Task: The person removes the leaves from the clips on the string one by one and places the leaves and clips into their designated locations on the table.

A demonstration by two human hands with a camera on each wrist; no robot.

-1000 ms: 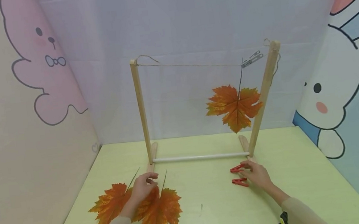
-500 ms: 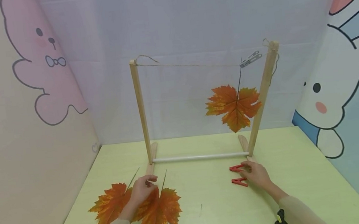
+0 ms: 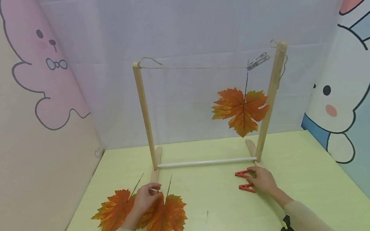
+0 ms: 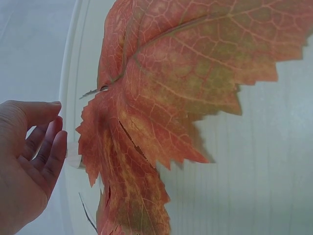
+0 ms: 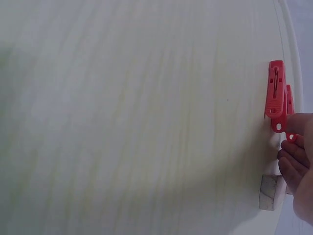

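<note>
My right hand [image 3: 262, 179] pinches the handle end of a red clothespin [image 3: 242, 174] low over the table; in the right wrist view that clothespin [image 5: 290, 98] shows partly behind another. The second red clothespin [image 3: 247, 188] lies just nearer, beside the fingers. On the left, my left hand [image 3: 145, 198] hovers over two orange maple leaves with its fingers loosely bent and nothing in them. One leaf [image 3: 112, 213] lies further left; the other leaf [image 3: 165, 215] is partly under the hand, its thin stem pointing away. The left wrist view shows the hand [image 4: 29, 156] apart from the leaves.
A wooden frame with a left post [image 3: 145, 119], a right post [image 3: 271, 102] and a white crossbar [image 3: 207, 162] stands behind the hands. A string [image 3: 193, 67] spans its top. There a grey clothespin [image 3: 258, 62] holds up a third maple leaf [image 3: 241, 110].
The right hand and its red clothespin have shifted slightly left. The left hand has drawn back a little toward the near side. The leaves lie where they were.
</note>
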